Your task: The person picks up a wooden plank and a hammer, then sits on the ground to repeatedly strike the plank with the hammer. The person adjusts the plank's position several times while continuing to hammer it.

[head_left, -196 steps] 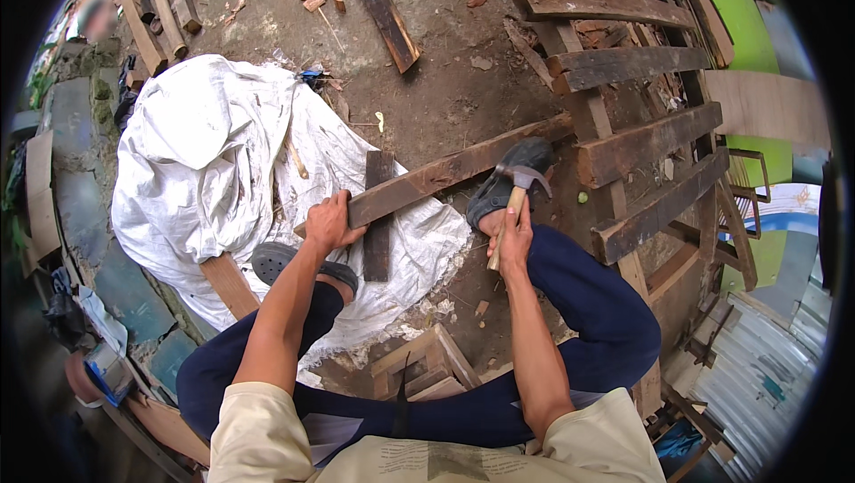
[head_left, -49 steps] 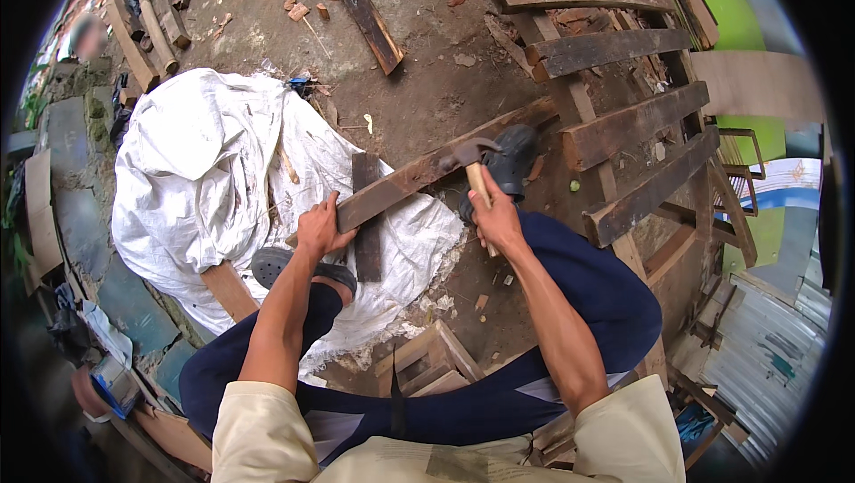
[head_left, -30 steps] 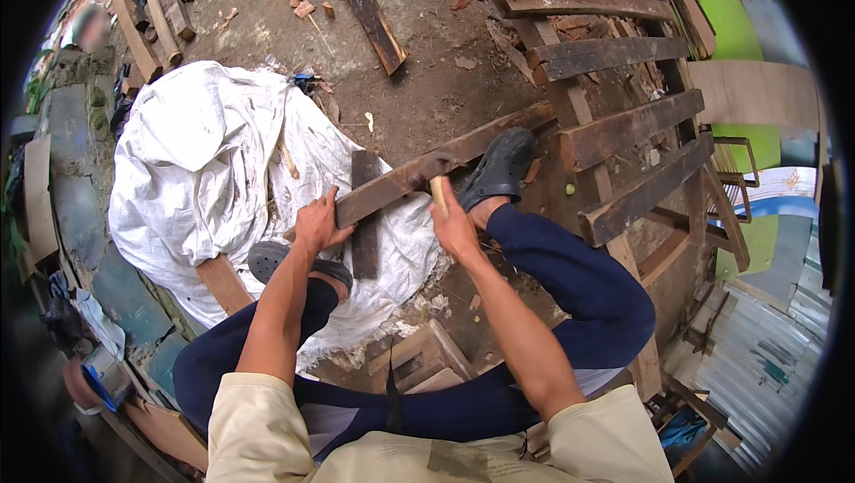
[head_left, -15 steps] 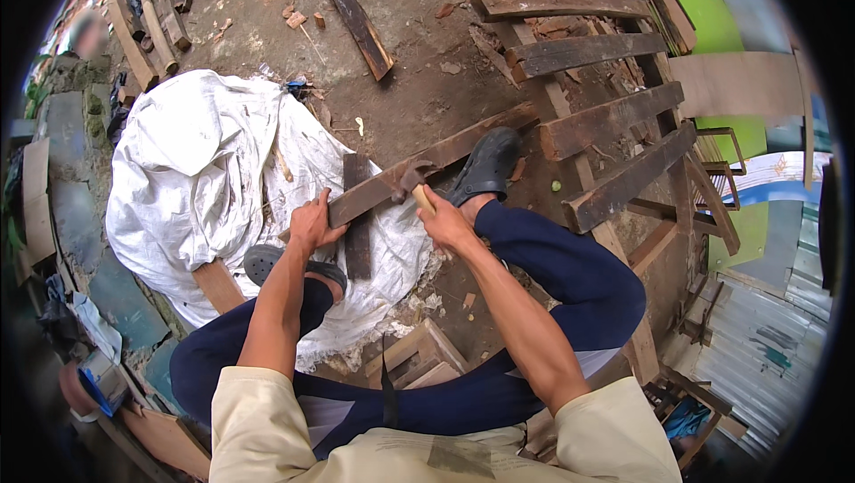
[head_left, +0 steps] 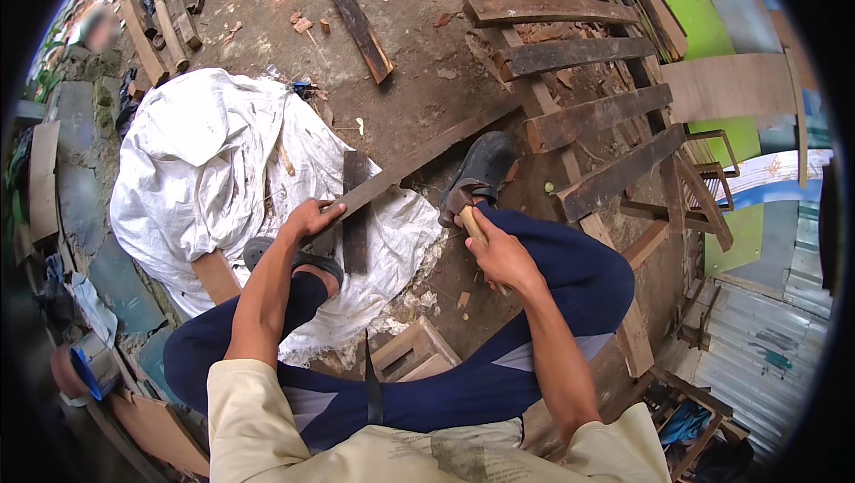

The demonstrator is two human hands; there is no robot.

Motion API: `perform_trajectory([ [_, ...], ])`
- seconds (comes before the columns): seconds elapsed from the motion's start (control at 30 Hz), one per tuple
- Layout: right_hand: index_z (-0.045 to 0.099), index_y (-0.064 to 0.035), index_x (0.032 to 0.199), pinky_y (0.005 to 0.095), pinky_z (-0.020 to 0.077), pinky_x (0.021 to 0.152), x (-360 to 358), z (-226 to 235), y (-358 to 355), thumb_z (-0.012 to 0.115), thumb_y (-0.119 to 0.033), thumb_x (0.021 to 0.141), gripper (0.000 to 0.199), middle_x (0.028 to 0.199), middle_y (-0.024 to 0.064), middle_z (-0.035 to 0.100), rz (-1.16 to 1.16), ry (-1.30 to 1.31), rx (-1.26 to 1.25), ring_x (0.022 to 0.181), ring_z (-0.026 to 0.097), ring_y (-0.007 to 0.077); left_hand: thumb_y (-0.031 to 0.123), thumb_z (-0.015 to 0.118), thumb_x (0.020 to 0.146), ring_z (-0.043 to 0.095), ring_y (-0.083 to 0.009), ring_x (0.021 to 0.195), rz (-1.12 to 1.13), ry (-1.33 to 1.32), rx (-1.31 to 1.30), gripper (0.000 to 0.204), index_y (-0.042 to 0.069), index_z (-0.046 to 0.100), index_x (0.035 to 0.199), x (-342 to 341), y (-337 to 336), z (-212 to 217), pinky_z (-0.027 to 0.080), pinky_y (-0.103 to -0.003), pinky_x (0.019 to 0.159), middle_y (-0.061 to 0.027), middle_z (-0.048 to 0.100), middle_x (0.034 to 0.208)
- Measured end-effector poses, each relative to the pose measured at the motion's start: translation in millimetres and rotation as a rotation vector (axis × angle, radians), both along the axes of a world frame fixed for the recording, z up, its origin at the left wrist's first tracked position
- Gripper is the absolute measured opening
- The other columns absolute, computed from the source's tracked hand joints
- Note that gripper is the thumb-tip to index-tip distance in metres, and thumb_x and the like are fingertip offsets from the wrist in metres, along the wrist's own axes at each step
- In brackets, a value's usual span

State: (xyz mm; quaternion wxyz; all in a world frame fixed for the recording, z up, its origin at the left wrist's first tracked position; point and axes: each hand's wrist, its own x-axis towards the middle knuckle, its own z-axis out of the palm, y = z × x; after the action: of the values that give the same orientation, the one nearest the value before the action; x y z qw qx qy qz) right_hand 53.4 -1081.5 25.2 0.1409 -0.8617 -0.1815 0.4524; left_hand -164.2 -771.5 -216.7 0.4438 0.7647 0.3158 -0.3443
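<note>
1. The long wooden plank (head_left: pixel 419 160) is dark, weathered and narrow. It runs on a slant from the white sack (head_left: pixel 196 171) up toward the wooden pallet (head_left: pixel 579 118). Its lower end lies over the sack, gripped from above by the left hand (head_left: pixel 307 217); its upper end reaches the pallet's slats.

2. The short dark board (head_left: pixel 355 216) lies on the sack under the plank, crossing it almost at right angles and propping its lower end.

3. The hammer (head_left: pixel 469 220) has a pale wooden handle held in the right hand (head_left: pixel 500 256), just beside the black shoe (head_left: pixel 481 171), off the sack's edge. Its head is hard to make out against the shoe.
</note>
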Motion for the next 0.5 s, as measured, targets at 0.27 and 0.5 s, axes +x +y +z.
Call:
perform_trajectory([
  [0.27, 0.034, -0.0169, 0.157, 0.0368, 0.0547, 0.053, -9.4, -20.2, 26.0, 0.057, -0.025, 0.098, 0.064, 0.072, 0.0158, 0.069, -0.020, 0.059, -0.034, 0.050, 0.066, 0.0209, 0.054, 0.068, 0.087, 0.060, -0.0289, 0.108, -0.151, -0.529, 0.635, 0.063, 0.007, 0.059, 0.128, 23.3, -56.8, 50.9, 0.047, -0.046, 0.087, -0.0136, 0.062, 0.113],
  [0.5, 0.034, -0.0160, 0.156, 0.0472, 0.0547, 0.074, -24.0, -47.1, 26.0, 0.059, -0.026, 0.097, 0.065, 0.088, 0.0299, 0.070, 0.102, -0.261, 0.120, 0.080, 0.070, 0.0444, 0.053, 0.073, 0.083, 0.058, -0.0275, 0.108, -0.076, -0.306, 0.812, 0.070, 0.007, 0.051, 0.131, 8.6, -79.7, 6.0, 0.047, -0.047, 0.088, -0.0104, 0.058, 0.111],
])
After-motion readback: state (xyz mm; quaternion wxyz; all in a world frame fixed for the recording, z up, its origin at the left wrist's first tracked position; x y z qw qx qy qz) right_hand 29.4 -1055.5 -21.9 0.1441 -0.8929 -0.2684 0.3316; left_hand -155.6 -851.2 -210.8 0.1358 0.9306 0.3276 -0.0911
